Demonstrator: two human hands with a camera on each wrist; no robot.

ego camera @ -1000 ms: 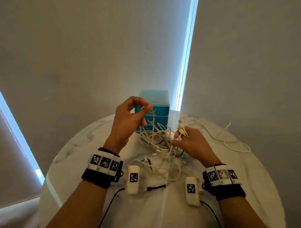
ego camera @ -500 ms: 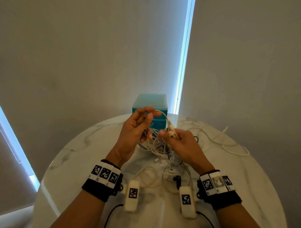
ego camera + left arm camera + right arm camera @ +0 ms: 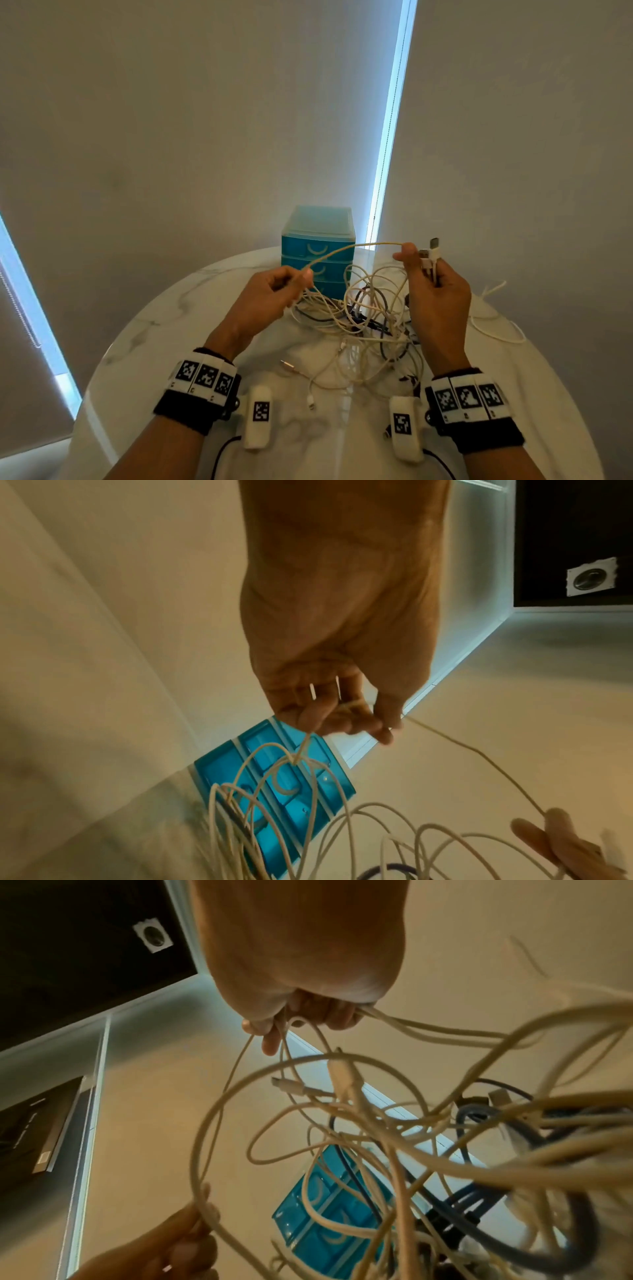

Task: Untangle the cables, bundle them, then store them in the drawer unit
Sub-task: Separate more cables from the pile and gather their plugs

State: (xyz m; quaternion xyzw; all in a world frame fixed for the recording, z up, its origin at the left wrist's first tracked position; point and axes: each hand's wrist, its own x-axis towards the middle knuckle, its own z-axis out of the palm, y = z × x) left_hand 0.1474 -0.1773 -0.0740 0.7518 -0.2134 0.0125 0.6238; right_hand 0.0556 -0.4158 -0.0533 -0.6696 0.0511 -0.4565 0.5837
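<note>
Pulling the cream cable (image 3: pixel 346 249) further apart could tighten a knot in the cable tangle (image 3: pixel 370 322), because its lower part still runs through those loops. This cable arches in the air in front of the blue drawer unit (image 3: pixel 318 253). The left hand (image 3: pixel 270 301) pinches it between thumb and fingers; the right hand (image 3: pixel 435 294) grips its other part, curled also around two plugs (image 3: pixel 432 255), right of the unit.

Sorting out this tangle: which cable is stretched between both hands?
The cream cable arching in front of the drawer unit, from left hand to right hand; the others hang or lie tangled.
</note>
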